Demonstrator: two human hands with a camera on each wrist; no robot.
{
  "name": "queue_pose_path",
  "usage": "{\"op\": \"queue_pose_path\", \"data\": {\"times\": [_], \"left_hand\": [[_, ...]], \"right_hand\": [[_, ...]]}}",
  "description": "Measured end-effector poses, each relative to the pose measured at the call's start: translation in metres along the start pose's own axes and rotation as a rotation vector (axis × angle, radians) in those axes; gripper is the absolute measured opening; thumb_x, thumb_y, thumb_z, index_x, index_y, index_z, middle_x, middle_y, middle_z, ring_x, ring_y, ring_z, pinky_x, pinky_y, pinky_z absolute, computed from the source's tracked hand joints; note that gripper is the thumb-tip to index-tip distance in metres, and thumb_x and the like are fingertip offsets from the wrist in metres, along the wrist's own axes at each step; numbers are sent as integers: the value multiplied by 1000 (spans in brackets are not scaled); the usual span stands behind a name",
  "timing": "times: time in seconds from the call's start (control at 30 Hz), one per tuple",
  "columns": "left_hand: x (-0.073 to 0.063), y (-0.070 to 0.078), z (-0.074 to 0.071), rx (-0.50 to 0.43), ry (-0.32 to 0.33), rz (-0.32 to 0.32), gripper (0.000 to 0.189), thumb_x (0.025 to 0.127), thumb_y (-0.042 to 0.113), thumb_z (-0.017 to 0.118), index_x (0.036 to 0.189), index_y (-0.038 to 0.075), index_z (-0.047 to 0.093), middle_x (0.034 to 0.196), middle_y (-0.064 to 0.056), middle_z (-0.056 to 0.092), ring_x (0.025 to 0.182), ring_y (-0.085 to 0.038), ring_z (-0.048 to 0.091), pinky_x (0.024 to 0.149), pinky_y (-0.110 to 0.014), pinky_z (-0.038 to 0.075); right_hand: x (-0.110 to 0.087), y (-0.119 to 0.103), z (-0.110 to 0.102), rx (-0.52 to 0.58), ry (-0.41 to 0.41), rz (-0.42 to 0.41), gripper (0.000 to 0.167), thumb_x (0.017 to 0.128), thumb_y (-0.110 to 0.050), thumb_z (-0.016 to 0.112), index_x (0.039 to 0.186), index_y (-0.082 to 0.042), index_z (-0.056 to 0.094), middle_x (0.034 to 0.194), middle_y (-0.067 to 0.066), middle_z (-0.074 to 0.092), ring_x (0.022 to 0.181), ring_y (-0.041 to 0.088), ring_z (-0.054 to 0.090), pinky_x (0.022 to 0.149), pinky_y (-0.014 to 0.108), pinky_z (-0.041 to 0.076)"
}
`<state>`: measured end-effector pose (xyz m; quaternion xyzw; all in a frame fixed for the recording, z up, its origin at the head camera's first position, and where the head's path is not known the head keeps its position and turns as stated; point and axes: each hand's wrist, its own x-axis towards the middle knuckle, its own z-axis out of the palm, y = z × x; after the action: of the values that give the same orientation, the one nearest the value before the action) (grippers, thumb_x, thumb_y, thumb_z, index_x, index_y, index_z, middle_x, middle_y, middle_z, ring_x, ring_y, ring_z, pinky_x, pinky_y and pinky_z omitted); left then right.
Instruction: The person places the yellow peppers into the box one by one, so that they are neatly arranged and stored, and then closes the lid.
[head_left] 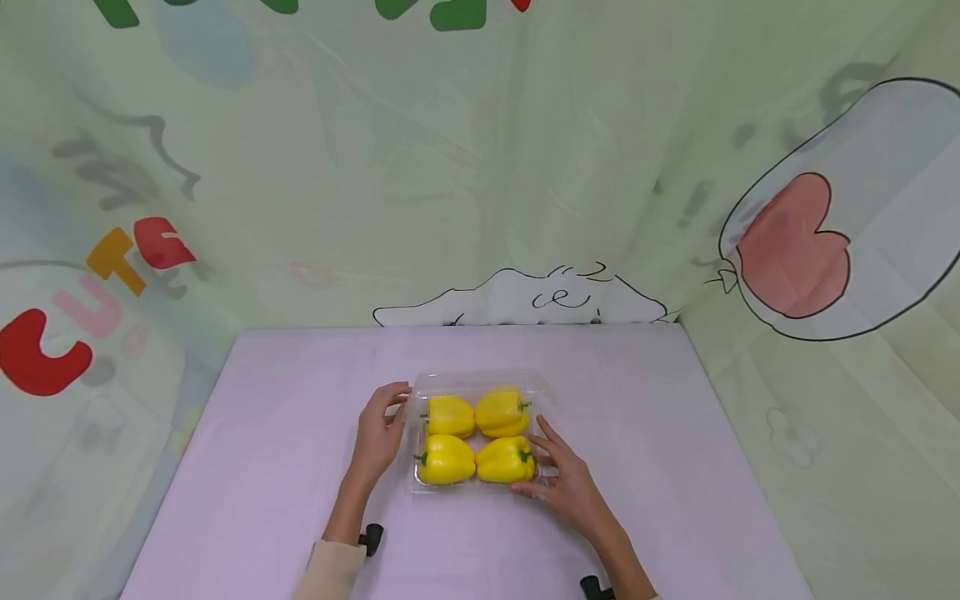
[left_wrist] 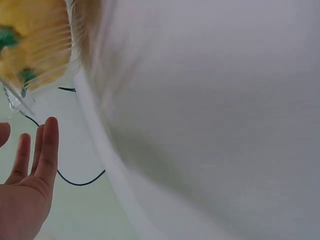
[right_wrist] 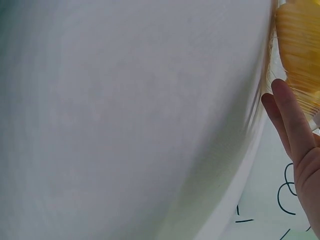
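Note:
Several yellow bell peppers (head_left: 446, 459) with green stems lie in two rows inside a clear plastic container (head_left: 480, 382) on the table. My left hand (head_left: 377, 432) is at the container's left side, its fingertips by the back left corner. In the left wrist view, the left fingers (left_wrist: 48, 152) extend close below the ribbed plastic wall. On the other side, my right hand (head_left: 572, 486) spreads along the right wall, thumb towards the front corner. Straight right fingers (right_wrist: 295, 122) reach the plastic in the right wrist view. How firmly either hand touches it is hard to tell.
A pale lilac cloth covers the table (head_left: 645, 417). Printed pale green curtains (head_left: 480, 167) rise behind it and at both sides. Black wrist mounts (head_left: 371, 538) show below the hands.

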<state>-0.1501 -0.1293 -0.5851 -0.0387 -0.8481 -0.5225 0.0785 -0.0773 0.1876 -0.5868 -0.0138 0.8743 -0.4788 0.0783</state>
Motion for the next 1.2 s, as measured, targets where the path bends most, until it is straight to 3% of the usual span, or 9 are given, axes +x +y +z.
{"op": "queue_pose_path", "data": {"times": [0.2, 0.4, 0.5, 0.63, 0.8, 0.97, 1.1, 1.2], "left_hand": [[-31, 3, 2, 35, 20, 17, 31, 107, 5, 57, 133, 17, 69, 149, -6, 61, 122, -27, 70, 94, -45, 66], [-67, 9, 0, 4, 29, -38, 32, 109, 6, 54, 135, 15, 69, 152, -3, 59, 126, -24, 67, 92, -30, 63], [-82, 10, -1, -57, 2, -82, 32, 110, 9, 52, 138, 13, 68, 155, -6, 57, 128, -27, 66, 89, -25, 62], [-96, 10, 1, -122, -63, -153, 35, 113, 19, 49, 145, 15, 63, 158, -11, 51, 123, -27, 65, 86, -26, 64], [-107, 7, 4, -86, -100, -222, 40, 110, 20, 57, 149, 26, 59, 147, -9, 56, 102, -11, 63, 71, -24, 63], [-109, 4, 8, -16, -68, -196, 42, 105, 22, 65, 147, 27, 62, 115, -1, 67, 80, -2, 58, 64, -18, 55], [-107, 1, 8, -18, -57, -204, 40, 103, 19, 68, 143, 24, 65, 92, 3, 68, 68, 0, 54, 57, -17, 50], [-105, 0, 8, -37, -61, -227, 41, 102, 16, 69, 142, 23, 66, 85, 4, 66, 64, 0, 51, 54, -17, 46]], "right_hand": [[-2, 0, 1, -20, 12, 13, 87, 74, -30, 96, 151, -15, 57, 176, 13, 29, 125, 36, 69, 90, 31, 66], [0, 1, 0, -36, 22, 1, 109, 71, -31, 97, 163, -18, 41, 167, 10, 46, 134, 34, 64, 91, 26, 65], [-1, 1, -1, -19, 13, -2, 107, 71, -28, 98, 162, -18, 43, 171, 7, 40, 140, 34, 60, 92, 23, 64], [-1, 1, -2, -2, 13, -8, 91, 71, -25, 98, 152, -15, 56, 178, 6, 26, 137, 37, 62, 89, 24, 65], [-2, 1, -1, -18, 19, 9, 90, 72, -28, 98, 152, -19, 57, 178, 3, 25, 129, 35, 66, 90, 27, 65], [-2, 1, -1, -33, 23, 11, 90, 72, -33, 97, 152, -21, 57, 178, 1, 26, 131, 34, 66, 95, 34, 65], [-2, 2, -1, -22, 19, 3, 89, 72, -35, 97, 151, -20, 58, 178, 1, 26, 148, 38, 53, 104, 41, 61], [-2, 3, -1, -23, 19, 0, 89, 72, -36, 97, 150, -20, 58, 178, 1, 26, 157, 39, 40, 108, 43, 59]]}}
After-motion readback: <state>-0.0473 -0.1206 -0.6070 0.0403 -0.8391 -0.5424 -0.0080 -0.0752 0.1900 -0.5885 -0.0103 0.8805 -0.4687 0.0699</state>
